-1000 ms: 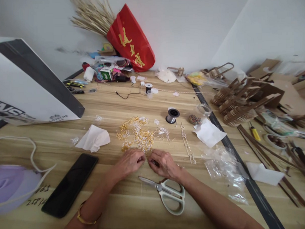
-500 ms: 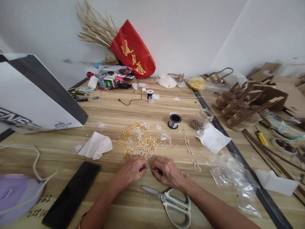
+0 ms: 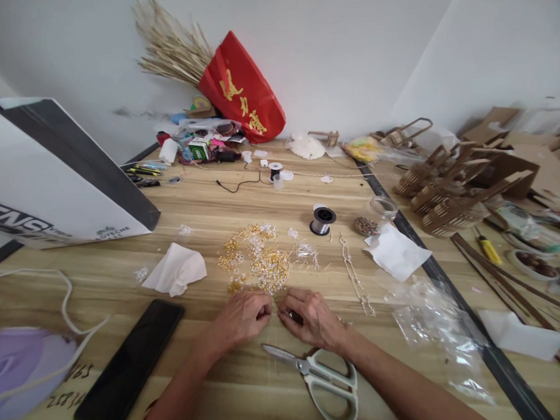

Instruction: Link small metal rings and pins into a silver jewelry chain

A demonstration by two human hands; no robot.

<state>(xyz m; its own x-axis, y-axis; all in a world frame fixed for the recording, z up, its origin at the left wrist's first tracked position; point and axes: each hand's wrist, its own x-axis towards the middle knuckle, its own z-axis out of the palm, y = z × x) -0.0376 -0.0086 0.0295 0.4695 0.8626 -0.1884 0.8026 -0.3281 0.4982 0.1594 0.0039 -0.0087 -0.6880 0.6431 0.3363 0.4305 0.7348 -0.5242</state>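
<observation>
My left hand and my right hand rest close together at the near edge of a heap of gold and silver beads. The left fingers are pinched; whatever lies between them is too small to make out. In the curled right fingers sits a small dark object, mostly hidden by the hand. Scissors with pale green handles lie just below my right hand. Silver pins are scattered right of the beads, and a beaded chain stretches out farther right.
A spool of clear line stands behind the pins, near a jar of brown beads. A black phone and a crumpled tissue lie at left. Plastic bags, a white box and small woven baskets flank the work area.
Both hands keep nearly the same pinched pose by the beads. The view has shifted slightly, so objects at right appear a little farther right.
</observation>
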